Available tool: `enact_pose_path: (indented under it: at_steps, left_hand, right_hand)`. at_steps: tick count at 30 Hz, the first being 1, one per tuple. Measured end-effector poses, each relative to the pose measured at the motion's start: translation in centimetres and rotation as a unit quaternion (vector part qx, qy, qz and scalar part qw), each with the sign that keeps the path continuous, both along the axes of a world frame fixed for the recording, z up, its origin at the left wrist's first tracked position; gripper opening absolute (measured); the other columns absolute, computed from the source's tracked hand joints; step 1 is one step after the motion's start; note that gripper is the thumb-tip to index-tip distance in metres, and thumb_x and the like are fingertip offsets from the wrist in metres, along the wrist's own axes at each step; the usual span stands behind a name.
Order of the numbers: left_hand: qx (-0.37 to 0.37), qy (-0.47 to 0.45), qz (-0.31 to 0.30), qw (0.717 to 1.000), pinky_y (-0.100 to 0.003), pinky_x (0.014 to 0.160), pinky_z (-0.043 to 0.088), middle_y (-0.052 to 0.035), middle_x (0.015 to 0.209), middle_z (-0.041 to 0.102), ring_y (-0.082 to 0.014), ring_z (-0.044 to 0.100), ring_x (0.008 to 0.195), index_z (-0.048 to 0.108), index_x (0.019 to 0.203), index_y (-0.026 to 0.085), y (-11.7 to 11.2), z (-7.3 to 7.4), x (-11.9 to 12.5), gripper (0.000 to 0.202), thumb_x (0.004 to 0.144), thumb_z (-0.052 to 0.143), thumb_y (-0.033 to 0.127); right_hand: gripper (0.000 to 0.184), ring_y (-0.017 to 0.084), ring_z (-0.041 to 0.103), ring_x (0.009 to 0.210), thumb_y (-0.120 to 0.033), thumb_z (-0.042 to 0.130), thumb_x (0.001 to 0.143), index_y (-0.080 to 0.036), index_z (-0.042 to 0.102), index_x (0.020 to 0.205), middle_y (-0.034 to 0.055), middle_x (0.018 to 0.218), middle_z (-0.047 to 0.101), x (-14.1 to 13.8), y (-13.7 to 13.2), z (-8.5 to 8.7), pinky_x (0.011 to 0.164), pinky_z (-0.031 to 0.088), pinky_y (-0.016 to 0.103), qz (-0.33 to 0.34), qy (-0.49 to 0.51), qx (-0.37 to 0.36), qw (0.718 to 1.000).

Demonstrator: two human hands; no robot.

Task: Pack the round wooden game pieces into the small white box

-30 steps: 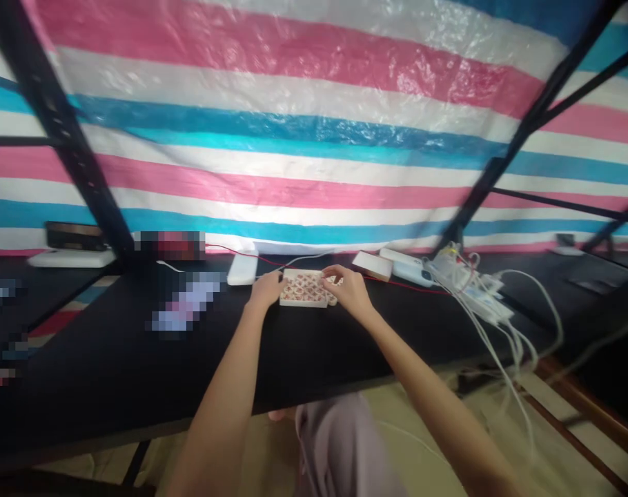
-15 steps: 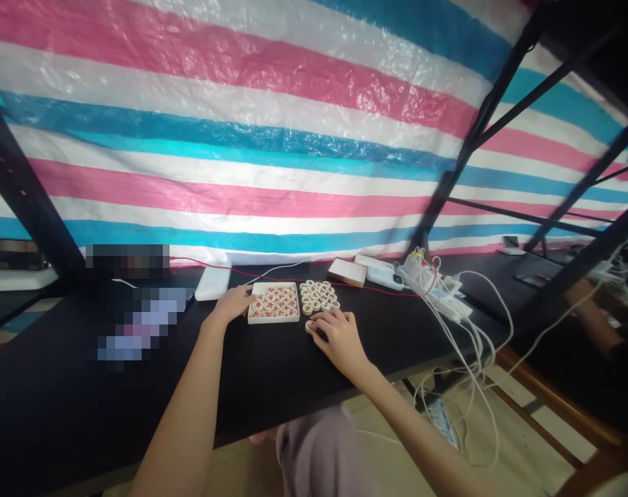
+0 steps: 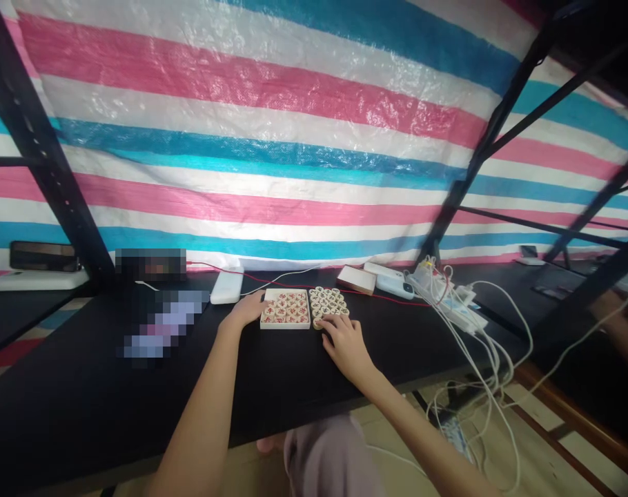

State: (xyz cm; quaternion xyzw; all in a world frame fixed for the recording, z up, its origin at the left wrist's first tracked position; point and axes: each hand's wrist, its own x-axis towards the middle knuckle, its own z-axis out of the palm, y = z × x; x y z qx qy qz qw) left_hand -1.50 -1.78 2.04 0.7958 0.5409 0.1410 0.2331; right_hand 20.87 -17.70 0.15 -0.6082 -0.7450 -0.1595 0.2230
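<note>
The right grip [image 3: 348, 344] curls over the near edge of the loose pieces [image 3: 328, 301], seemingly tidying them; just left, the box [image 3: 286, 326] meets the left grip [image 3: 246, 310]. I can't tell whether either pinches anything. Next calls for light fingertip nudging.

Bare tabletop [image 3: 277, 386] leaves a way through on the right grip's [image 3: 348, 345] near side and to its right, as far as the cable-crowded power strip [image 3: 462, 310]. Clustered pieces [image 3: 328, 299] block its far side; the box [image 3: 286, 326] stands left.
</note>
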Motion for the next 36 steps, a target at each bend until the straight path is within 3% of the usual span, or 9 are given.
enact_pose_path:
  at_steps: [3, 6, 10, 15, 23, 27, 31, 36]
  left_hand:
    - [-0.010, 0.025, 0.011, 1.000, -0.029, 0.082, 0.043, -0.0081, 0.120, 0.058, -0.0242, 0.058, 0.102, 0.047, 0.126, 0.020, -0.4, 0.3, 0.3, 0.047, 0.082, 0.041, 0.036]
    - [-0.029, 0.024, 0.026, 0.999, -0.027, 0.071, 0.045, -0.0059, 0.104, 0.066, -0.0206, 0.064, 0.078, 0.045, 0.127, 0.021, -0.8, 0.6, 0.5, 0.048, 0.082, 0.040, 0.038]
    - [-0.031, 0.019, 0.021, 0.999, -0.025, 0.063, 0.043, -0.0021, 0.082, 0.068, -0.0169, 0.062, 0.059, 0.046, 0.125, 0.021, -0.8, 0.6, 0.6, 0.048, 0.081, 0.040, 0.040]
    - [-0.021, 0.029, 0.013, 0.999, -0.026, 0.064, 0.042, -0.0008, 0.073, 0.068, -0.0166, 0.061, 0.055, 0.048, 0.122, 0.021, -0.7, 0.4, 0.6, 0.047, 0.080, 0.039, 0.041]
    - [-0.018, 0.036, 0.020, 0.999, -0.026, 0.064, 0.041, -0.0008, 0.075, 0.068, -0.0155, 0.060, 0.052, 0.052, 0.117, 0.022, -1.3, 0.9, 0.8, 0.042, 0.081, 0.039, 0.038]
    - [-0.018, 0.034, 0.019, 0.999, -0.026, 0.063, 0.041, -0.0008, 0.072, 0.067, -0.0157, 0.060, 0.052, 0.052, 0.117, 0.021, -1.2, 0.9, 0.8, 0.043, 0.081, 0.039, 0.040]
    - [-0.015, 0.034, 0.018, 0.999, -0.025, 0.063, 0.042, -0.0019, 0.069, 0.067, -0.0160, 0.060, 0.053, 0.049, 0.122, 0.018, -1.3, 1.0, 0.7, 0.047, 0.083, 0.036, 0.040]
    - [-0.005, 0.040, 0.008, 0.999, -0.026, 0.067, 0.042, -0.0021, 0.071, 0.067, -0.0157, 0.061, 0.054, 0.053, 0.118, 0.019, -1.4, 1.1, 0.7, 0.043, 0.084, 0.036, 0.038]
  right_hand:
    - [0.029, 0.019, 0.048, 0.097, -0.017, 0.051, 0.082, -0.025, 0.056, 0.109, 0.0045, 0.108, 0.058, 0.0, 0.1, 0.0, 0.077, 0.029, 0.032, 0.002, 0.003, 0.002, 1.000]
    - [0.029, 0.018, 0.048, 0.097, -0.016, 0.050, 0.082, -0.026, 0.057, 0.109, 0.0036, 0.108, 0.058, 0.0, 0.1, 0.1, 0.078, 0.029, 0.032, 0.004, -0.002, 0.004, 1.000]
    - [0.030, 0.017, 0.048, 0.097, -0.017, 0.049, 0.083, -0.026, 0.057, 0.111, 0.0038, 0.110, 0.059, 0.0, 0.2, 0.2, 0.080, 0.029, 0.033, 0.001, -0.007, 0.000, 1.000]
    - [0.031, 0.019, 0.048, 0.100, -0.017, 0.047, 0.084, -0.026, 0.056, 0.112, 0.0042, 0.113, 0.059, 0.1, 0.2, 0.3, 0.084, 0.028, 0.035, 0.006, 0.009, -0.010, 1.000]
    - [0.032, 0.021, 0.047, 0.102, -0.017, 0.043, 0.085, -0.024, 0.055, 0.114, 0.0065, 0.115, 0.059, -0.3, 0.1, 0.9, 0.087, 0.026, 0.037, 0.002, -0.012, 0.001, 1.000]
    - [0.035, 0.020, 0.046, 0.103, -0.016, 0.039, 0.088, -0.024, 0.054, 0.118, 0.0070, 0.115, 0.058, -1.0, 3.0, 3.2, 0.085, 0.027, 0.035, 0.004, -0.055, -0.013, 0.998]
    - [0.032, 0.021, 0.050, 0.097, -0.010, 0.039, 0.085, -0.021, 0.062, 0.105, 0.0097, 0.105, 0.062, -1.8, 7.9, 5.2, 0.076, 0.030, 0.033, -0.012, -0.135, -0.130, 0.982]
    - [0.024, 0.023, 0.051, 0.092, -0.027, 0.047, 0.086, -0.015, 0.068, 0.089, 0.0131, 0.095, 0.064, -3.3, 11.5, 5.3, 0.076, 0.032, 0.033, -0.017, -0.137, -0.159, 0.978]
